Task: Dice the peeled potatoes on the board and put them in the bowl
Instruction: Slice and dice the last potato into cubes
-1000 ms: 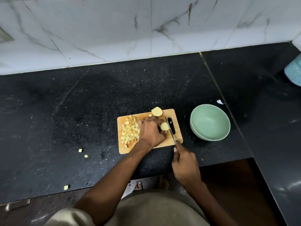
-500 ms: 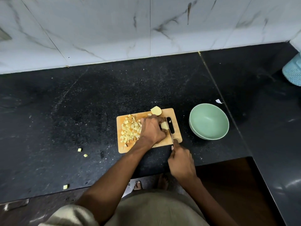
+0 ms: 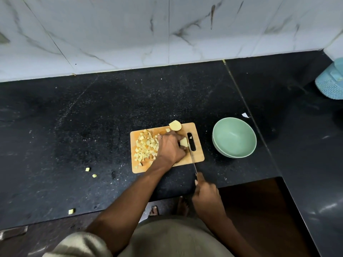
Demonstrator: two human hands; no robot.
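A small wooden cutting board lies on the black counter. My left hand holds a pale potato piece down on the board with curled fingers. My right hand grips a knife by the handle, its blade lying against the right side of that piece. A pile of potato dice covers the board's left half. Another potato chunk sits at the board's far edge. The green bowl stands to the right of the board with nothing in it.
Three stray potato dice lie on the counter at the left and near the front edge. A white scrap lies behind the bowl. A light blue container stands at the far right. The marble wall runs behind.
My right hand has drawn the knife back toward me along the potato piece. My left hand stays on the piece.
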